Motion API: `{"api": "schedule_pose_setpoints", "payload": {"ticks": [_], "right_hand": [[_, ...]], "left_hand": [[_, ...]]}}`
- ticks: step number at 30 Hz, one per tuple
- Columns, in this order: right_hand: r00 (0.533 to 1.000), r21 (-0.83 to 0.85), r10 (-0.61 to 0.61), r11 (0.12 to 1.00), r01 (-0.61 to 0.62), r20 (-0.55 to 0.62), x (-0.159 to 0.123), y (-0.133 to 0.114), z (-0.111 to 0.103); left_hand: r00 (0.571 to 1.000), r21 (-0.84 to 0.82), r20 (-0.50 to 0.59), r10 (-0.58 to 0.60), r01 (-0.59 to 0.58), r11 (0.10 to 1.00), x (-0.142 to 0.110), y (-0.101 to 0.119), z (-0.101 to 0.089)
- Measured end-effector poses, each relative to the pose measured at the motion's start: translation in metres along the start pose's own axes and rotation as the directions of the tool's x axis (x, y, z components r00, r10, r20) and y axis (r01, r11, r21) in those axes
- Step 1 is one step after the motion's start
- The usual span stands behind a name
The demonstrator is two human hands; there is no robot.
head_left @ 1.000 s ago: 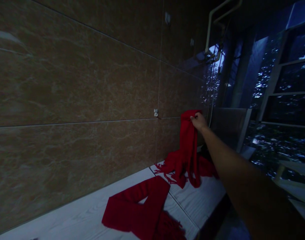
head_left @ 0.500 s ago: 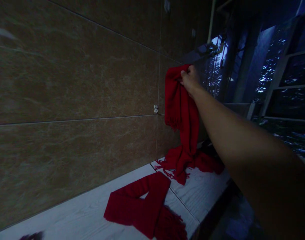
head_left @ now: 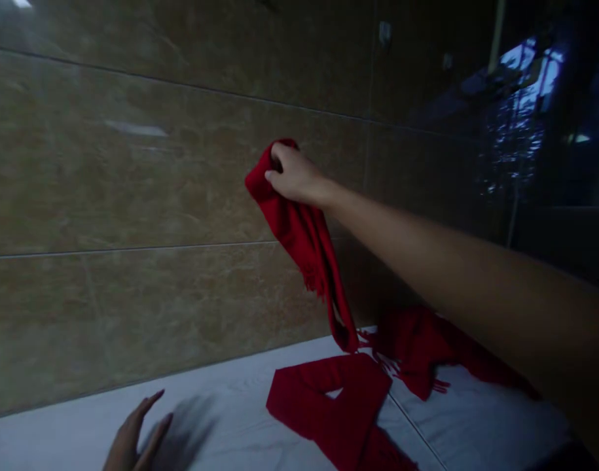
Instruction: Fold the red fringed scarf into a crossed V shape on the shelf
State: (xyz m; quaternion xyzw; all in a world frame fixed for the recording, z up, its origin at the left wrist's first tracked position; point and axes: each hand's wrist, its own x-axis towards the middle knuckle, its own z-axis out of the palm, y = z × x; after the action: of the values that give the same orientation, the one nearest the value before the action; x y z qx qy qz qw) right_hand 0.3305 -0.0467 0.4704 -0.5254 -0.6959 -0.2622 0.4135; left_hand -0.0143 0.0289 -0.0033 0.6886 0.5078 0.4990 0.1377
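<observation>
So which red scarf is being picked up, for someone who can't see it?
Start at the brown tiled wall. In front of it the right hand holds one red scarf up, hanging. The other scarves lie flat on the white ledge.

No readable text, labels or numbers anywhere.

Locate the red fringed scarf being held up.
Head view, centre: red fringed scarf hangs from the right hand against the brown tiled wall, above the folded red scarf.

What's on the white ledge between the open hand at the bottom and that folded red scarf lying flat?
Nothing: in the head view, only bare white ledge separates the left hand from the folded scarf.
</observation>
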Motion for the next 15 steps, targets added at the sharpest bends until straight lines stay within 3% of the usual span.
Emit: {"api": "schedule_pose_setpoints", "payload": {"ticks": [2,4,9,12,15], "right_hand": [[0.997,0.091,-0.049,0.995,0.043,0.065,-0.011,-0.035,0.034],[0.991,0.132,-0.05,0.991,0.033,0.127,-0.028,-0.069,0.066],[0.972,0.264,0.016,0.961,-0.079,0.234,-0.09,-0.133,0.143],[0.948,0.35,0.118,0.91,-0.222,0.295,-0.133,-0.154,0.189],[0.906,0.396,0.261,0.834,-0.385,0.333,-0.176,-0.163,0.229]], "left_hand": [[0.993,-0.081,-0.02,-0.118,0.116,0.99,0.002,0.003,-0.016],[0.983,-0.177,-0.091,-0.158,0.14,0.974,0.008,0.017,-0.037],[0.995,-0.309,-0.091,-0.033,0.003,0.951,0.031,0.072,-0.085],[0.998,-0.219,-0.025,0.062,-0.066,0.974,0.036,0.089,-0.093],[0.993,-0.189,0.109,0.045,-0.024,0.982,0.033,0.079,-0.086]]}}
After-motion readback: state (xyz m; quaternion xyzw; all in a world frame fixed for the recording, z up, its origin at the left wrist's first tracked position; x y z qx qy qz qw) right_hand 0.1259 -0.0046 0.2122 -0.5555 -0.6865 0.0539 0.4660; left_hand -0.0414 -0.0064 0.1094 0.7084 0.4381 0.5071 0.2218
